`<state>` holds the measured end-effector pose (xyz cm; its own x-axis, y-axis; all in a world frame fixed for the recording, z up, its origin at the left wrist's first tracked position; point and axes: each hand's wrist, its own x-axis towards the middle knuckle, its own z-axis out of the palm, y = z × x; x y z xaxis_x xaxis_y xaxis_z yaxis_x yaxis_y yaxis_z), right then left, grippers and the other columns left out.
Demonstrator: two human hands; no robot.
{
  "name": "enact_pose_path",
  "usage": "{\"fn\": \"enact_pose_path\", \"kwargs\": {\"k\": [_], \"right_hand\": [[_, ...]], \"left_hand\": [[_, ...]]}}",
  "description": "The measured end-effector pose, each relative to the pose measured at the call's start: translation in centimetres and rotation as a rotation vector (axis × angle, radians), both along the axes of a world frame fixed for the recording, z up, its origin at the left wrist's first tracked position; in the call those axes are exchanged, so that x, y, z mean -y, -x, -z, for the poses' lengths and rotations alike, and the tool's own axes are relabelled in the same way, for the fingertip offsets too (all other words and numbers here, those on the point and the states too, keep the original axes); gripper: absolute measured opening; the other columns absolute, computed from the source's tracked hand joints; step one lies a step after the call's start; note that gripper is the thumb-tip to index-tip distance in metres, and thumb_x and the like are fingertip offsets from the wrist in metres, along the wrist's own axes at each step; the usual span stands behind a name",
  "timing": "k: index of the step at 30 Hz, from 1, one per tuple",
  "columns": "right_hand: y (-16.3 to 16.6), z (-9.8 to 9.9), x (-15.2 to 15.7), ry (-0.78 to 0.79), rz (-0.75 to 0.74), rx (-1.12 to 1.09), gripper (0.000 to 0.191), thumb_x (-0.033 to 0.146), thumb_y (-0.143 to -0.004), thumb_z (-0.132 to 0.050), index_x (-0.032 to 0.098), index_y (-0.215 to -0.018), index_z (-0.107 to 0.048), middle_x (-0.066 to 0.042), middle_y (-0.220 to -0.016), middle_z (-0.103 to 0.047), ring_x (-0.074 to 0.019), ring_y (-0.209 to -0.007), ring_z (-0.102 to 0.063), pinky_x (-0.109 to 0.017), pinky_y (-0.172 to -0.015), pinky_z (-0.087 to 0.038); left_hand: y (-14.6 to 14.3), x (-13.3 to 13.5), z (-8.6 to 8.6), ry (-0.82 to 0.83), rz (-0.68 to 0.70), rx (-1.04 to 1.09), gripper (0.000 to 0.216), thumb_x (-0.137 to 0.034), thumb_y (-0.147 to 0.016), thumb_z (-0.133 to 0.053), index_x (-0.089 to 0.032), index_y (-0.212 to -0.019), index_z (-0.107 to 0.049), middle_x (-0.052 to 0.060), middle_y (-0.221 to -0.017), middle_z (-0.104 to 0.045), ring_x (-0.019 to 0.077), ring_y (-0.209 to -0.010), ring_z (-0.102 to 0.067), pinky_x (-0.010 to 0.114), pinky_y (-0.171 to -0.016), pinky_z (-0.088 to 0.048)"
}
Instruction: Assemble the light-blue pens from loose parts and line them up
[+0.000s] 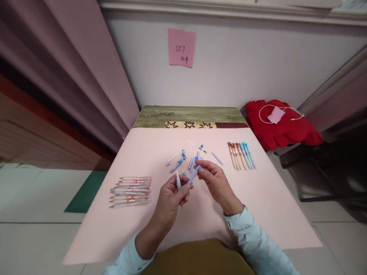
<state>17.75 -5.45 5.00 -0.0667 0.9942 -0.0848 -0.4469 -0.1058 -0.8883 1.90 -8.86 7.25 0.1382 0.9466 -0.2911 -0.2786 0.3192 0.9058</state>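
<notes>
My left hand (172,196) is closed around a short white and blue pen piece (178,180) that stands up out of the fist. My right hand (213,179) pinches a light blue pen barrel (194,173) by its upper end, its lower tip close to the left hand. Both hands hover over the pink table top (258,198). Just beyond them lies a scatter of loose pen parts (186,158): blue barrels, thin white refills and small caps.
A row of several whole pens (130,191) lies at the table's left. Another row of brown and blue pens (241,155) lies at the right. A red cloth (282,128) with a white cable is on a chair beyond. A pink note (181,47) sticks to the wall.
</notes>
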Motion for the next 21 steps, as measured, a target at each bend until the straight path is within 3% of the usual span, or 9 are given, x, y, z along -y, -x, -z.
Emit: {"fn": "enact_pose_path", "kwargs": {"k": [6, 10, 16, 21], "right_hand": [[-0.3, -0.5, 0.4, -0.052, -0.043, 0.096, 0.030, 0.033, -0.076, -0.078, 0.025, -0.105, -0.073, -0.002, -0.088, -0.071, -0.0144, -0.071, -0.058, -0.029, -0.065, -0.046], [0.2, 0.0, 0.7, -0.023, -0.081, 0.079, 0.024, 0.032, -0.074, -0.080, 0.022, -0.094, -0.073, -0.001, -0.078, -0.069, -0.0136, -0.067, -0.059, -0.027, -0.062, -0.046], [1.2, 0.4, 1.1, 0.003, -0.081, 0.082, 0.023, 0.035, -0.072, -0.081, 0.022, -0.087, -0.070, -0.001, -0.078, -0.069, -0.0147, -0.070, -0.060, -0.027, -0.062, -0.045], [1.7, 1.2, 0.6, 0.067, -0.042, 0.154, 0.025, 0.038, -0.069, -0.081, 0.019, -0.079, -0.070, -0.001, -0.071, -0.067, -0.0115, -0.062, -0.052, -0.025, -0.055, -0.038]], "left_hand": [[0.0, -0.2, 0.0, -0.010, 0.021, -0.012, 0.022, -0.030, -0.078, -0.074, -0.017, -0.089, -0.060, 0.000, -0.076, -0.061, 0.0046, -0.051, -0.044, 0.019, -0.046, -0.028], [0.1, -0.1, 0.2, -0.032, 0.033, -0.022, 0.023, -0.031, -0.080, -0.072, -0.018, -0.094, -0.060, -0.003, -0.072, -0.057, 0.0053, -0.052, -0.044, 0.019, -0.046, -0.030], [0.0, -0.2, 0.4, -0.064, -0.021, -0.011, 0.025, -0.025, -0.081, -0.067, -0.019, -0.103, -0.057, 0.001, -0.090, -0.061, 0.0055, -0.056, -0.050, 0.020, -0.048, -0.034], [-0.4, -1.5, 1.2, -0.024, -0.061, 0.039, 0.026, -0.022, -0.075, -0.069, -0.017, -0.097, -0.056, -0.001, -0.077, -0.061, 0.0060, -0.052, -0.050, 0.019, -0.046, -0.033]]}}
